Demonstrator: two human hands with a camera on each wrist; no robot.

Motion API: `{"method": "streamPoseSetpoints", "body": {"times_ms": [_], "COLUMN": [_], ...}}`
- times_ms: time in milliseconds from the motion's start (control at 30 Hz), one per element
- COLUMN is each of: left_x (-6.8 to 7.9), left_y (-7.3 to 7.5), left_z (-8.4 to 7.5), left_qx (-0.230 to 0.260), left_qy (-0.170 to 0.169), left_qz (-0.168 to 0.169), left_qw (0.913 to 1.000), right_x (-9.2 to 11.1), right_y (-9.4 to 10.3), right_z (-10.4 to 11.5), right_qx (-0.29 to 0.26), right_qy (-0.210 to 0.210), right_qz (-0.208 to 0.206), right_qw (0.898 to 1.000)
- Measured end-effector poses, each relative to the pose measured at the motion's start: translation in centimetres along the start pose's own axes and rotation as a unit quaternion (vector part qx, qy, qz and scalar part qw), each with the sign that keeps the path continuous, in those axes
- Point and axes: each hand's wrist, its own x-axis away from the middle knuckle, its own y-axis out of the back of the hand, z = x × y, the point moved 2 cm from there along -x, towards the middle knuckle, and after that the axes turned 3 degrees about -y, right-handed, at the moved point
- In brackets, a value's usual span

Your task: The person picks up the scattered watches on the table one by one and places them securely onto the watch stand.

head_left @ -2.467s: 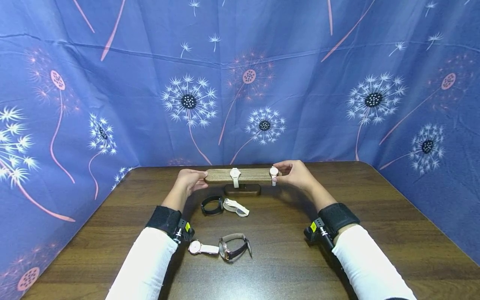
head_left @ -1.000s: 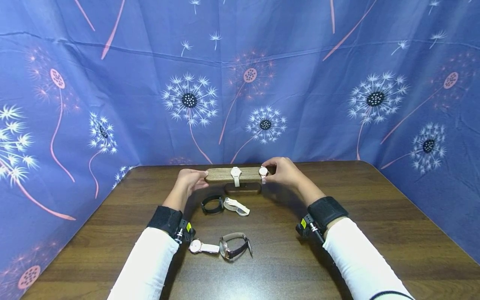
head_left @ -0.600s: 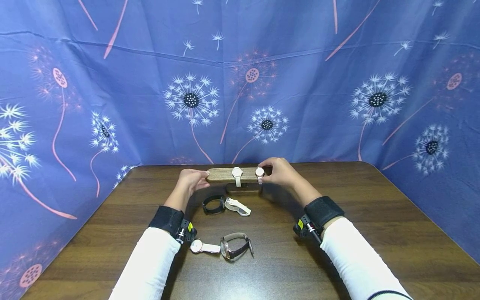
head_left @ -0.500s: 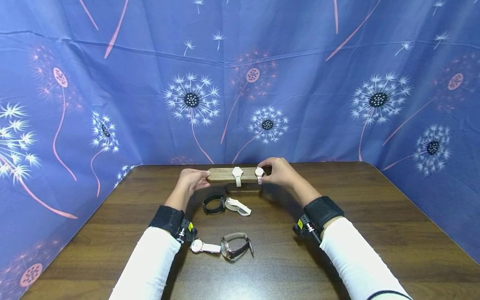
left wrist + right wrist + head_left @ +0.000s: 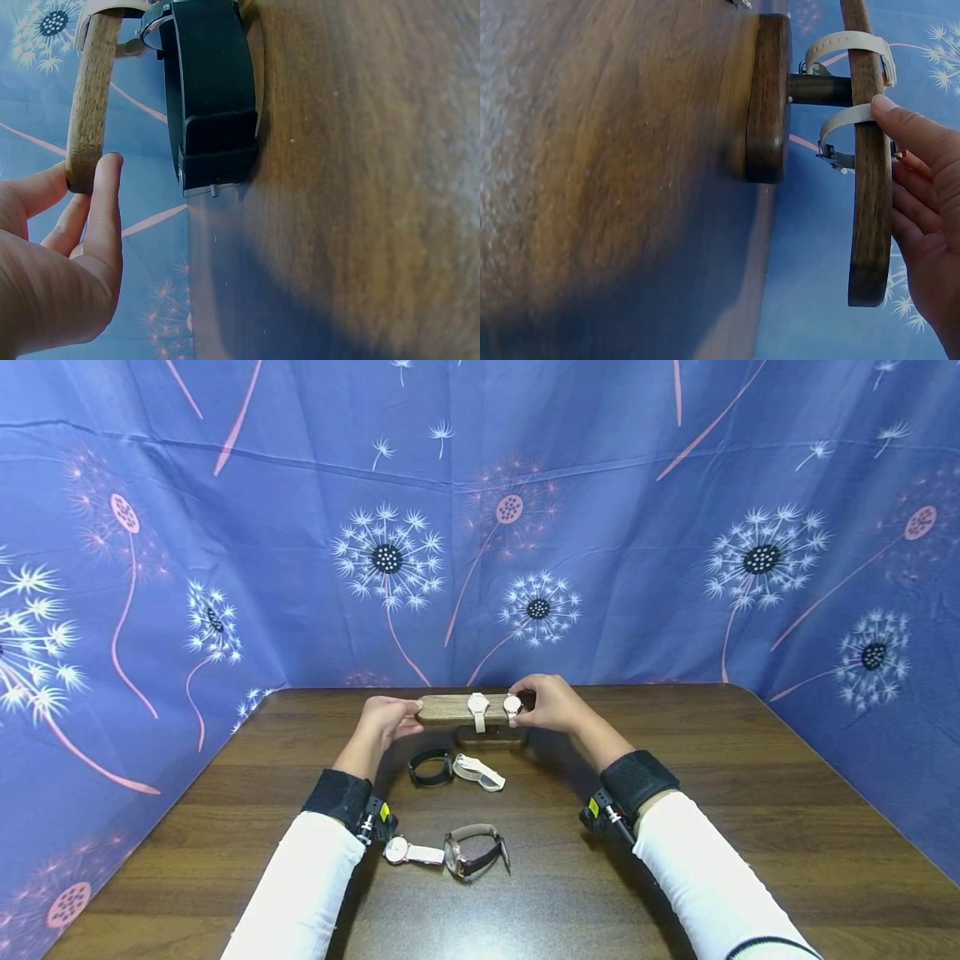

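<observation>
A wooden watch stand, its bar [image 5: 446,708] raised on a short post over a dark base [image 5: 767,112], stands at the table's far side. My left hand [image 5: 384,720] pinches the bar's left end between thumb and fingers. Two white-strapped wristwatches loop around the bar. One watch [image 5: 478,702] hangs near the middle. The other watch [image 5: 512,705], with a rose-gold rim, sits just right of it, and my right hand [image 5: 551,703] grips it, thumb on the strap [image 5: 844,120] in the right wrist view. The bar's right end is hidden behind that hand in the head view.
In front of the stand lie a black-strapped watch [image 5: 430,768] and a white watch [image 5: 480,772]. Nearer, a white-strapped watch [image 5: 412,853] touches or nearly touches a dark brown-strapped watch [image 5: 480,860]. A blue dandelion-print cloth [image 5: 615,527] hangs behind the table.
My right hand has slid the rose-gold-rimmed watch leftward along the bar, from its right end to close beside the middle watch. My left hand keeps its pinch on the bar's left end.
</observation>
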Motion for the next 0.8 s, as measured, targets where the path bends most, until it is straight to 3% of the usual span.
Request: {"method": "streamPoseSetpoints", "body": {"times_ms": [800], "left_x": [0.3], "left_y": [-0.1], "left_z": [-0.1], "left_qx": [0.004], "left_qy": [-0.001], "left_qz": [-0.001], "left_qw": [1.0000], "right_x": [-0.6], "right_y": [-1.2], "right_z": [0.9], "right_qx": [0.003], "right_qy": [0.027], "right_qz": [-0.006], "right_qw": [1.000]}}
